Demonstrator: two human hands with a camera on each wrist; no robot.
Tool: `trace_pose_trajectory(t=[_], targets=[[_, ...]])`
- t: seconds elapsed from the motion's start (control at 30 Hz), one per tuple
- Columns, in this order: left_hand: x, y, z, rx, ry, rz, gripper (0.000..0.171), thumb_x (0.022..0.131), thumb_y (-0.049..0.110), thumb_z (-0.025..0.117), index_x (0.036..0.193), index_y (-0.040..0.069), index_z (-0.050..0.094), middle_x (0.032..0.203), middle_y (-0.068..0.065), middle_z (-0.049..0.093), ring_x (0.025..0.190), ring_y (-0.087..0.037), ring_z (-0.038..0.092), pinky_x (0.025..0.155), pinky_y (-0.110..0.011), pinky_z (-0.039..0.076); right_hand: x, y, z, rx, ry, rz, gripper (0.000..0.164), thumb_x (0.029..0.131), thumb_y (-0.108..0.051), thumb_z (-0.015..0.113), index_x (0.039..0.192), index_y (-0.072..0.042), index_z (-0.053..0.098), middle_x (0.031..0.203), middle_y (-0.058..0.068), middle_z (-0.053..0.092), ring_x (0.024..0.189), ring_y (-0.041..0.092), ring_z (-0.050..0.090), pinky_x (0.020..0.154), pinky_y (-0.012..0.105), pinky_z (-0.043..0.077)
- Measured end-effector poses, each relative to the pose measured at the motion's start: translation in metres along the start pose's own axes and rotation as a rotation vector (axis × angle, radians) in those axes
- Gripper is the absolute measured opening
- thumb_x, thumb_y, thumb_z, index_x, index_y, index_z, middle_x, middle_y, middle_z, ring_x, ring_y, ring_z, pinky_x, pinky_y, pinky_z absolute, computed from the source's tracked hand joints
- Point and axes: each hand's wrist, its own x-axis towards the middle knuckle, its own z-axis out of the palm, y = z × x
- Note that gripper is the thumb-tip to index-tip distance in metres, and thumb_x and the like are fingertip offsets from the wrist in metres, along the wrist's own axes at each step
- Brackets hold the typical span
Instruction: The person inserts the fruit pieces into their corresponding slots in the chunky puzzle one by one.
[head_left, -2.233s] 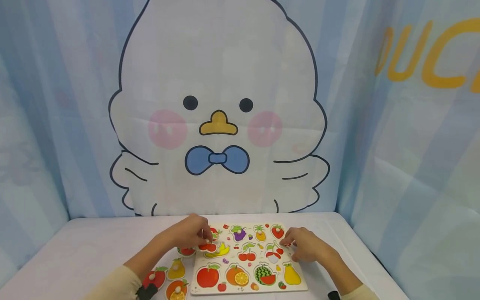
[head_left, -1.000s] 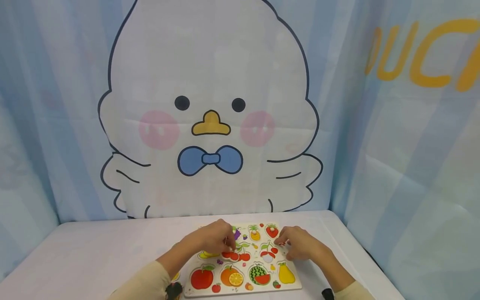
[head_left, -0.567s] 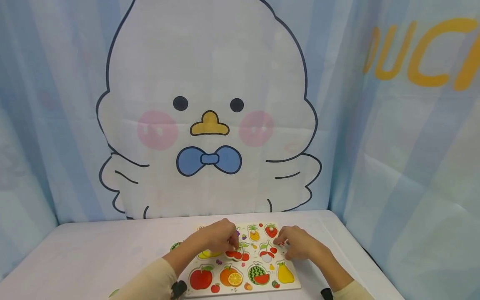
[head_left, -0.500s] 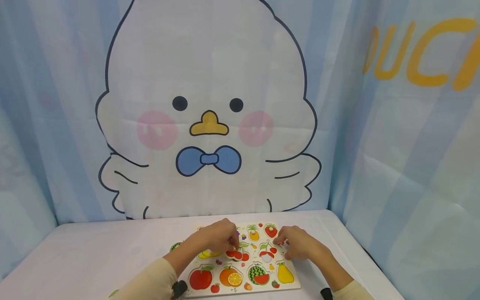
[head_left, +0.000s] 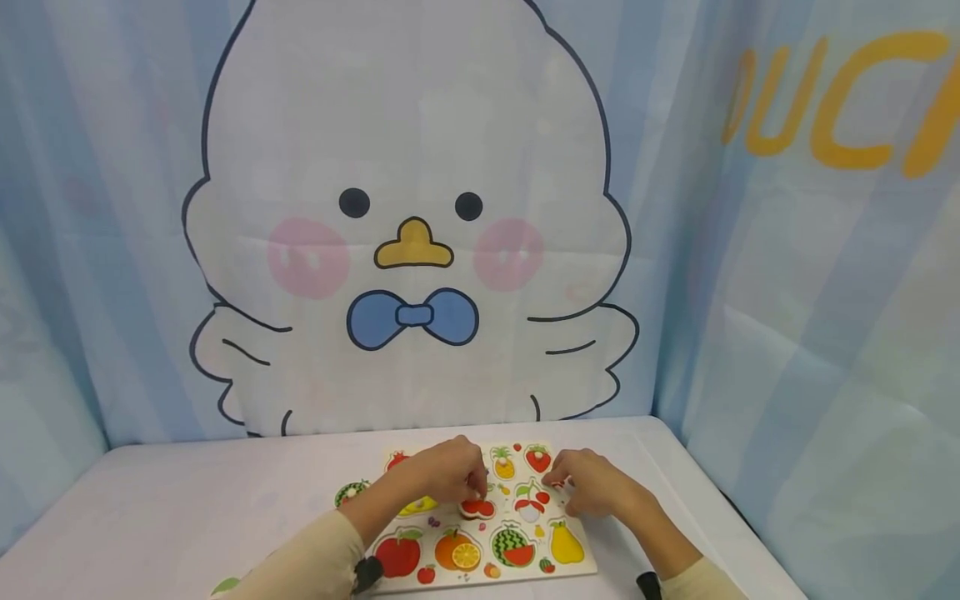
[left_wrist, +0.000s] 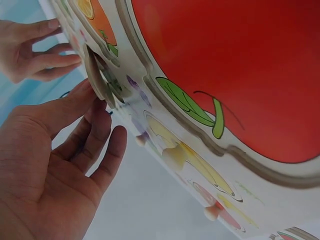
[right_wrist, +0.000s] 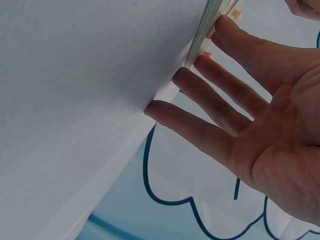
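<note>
My left hand (head_left: 453, 471) pinches a cherry puzzle piece (head_left: 477, 509) over the matching cherry picture in the middle row of the fruit puzzle board (head_left: 585, 569). In the left wrist view, thumb and fingertips hold this piece (left_wrist: 97, 75) tilted against the board's face. At the board's right edge my right hand (head_left: 596, 483) rests with its fingertips. The right wrist view shows those fingers stretched out, touching the board's edge (right_wrist: 200, 37) and the tabletop. My left hand hides part of the top row, and the sleeve covers what lies to its left.
A watermelon piece (head_left: 351, 493) lies on the white table (head_left: 187, 500) left of the board. Another piece's green leaf (head_left: 225, 586) shows beside the left sleeve. Knobbed pineapple (head_left: 503, 462) and strawberry (head_left: 537, 458) pieces sit in the top row. A duck-printed curtain (head_left: 420, 375) hangs behind.
My left hand has carried the cherry piece rightward from near the banana to the cherry picture, and has moved slightly there since. My right hand stays at the board's edge. The head view has shifted slightly.
</note>
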Motion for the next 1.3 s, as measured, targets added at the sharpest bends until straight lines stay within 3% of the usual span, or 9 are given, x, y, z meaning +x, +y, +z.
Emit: trace_pose_trajectory(t=[0.3,1.1,1.3], targets=[[0.0029,0.0011,0.0042,-0.036,-0.013,-0.08,0.01,0.084,0.016,0.074,0.08,0.025,0.074,0.072,0.014,0.057,0.067,-0.005,0.053,0.063,-0.017,0.047,-0.0014,-0.0025,-0.0005,0.009,-0.003,0.022,0.039,0.07,-0.003,0.082,0.104,-0.017,0.072,0.104,-0.005,0.063,0.092,0.019,0.054,0.087,0.045,0.05],[-0.0017,-0.0022,0.0054,-0.087,-0.037,-0.069,0.015,0.085,0.012,0.073,0.087,0.026,0.076,0.082,0.015,0.06,0.072,-0.005,0.051,0.065,-0.018,0.046,-0.002,-0.0027,-0.0005,-0.011,0.005,-0.012,0.038,0.069,-0.002,0.083,0.103,-0.017,0.075,0.104,-0.005,0.061,0.093,0.021,0.055,0.088,0.045,0.049],[-0.0056,0.0012,0.0044,-0.101,-0.044,-0.104,0.018,0.083,0.01,0.074,0.089,0.028,0.075,0.086,0.014,0.06,0.076,-0.006,0.051,0.067,-0.018,0.046,-0.0025,-0.0034,-0.001,-0.014,0.004,-0.019,0.037,0.07,-0.003,0.082,0.103,-0.017,0.075,0.104,-0.006,0.06,0.092,0.02,0.055,0.088,0.045,0.048]])
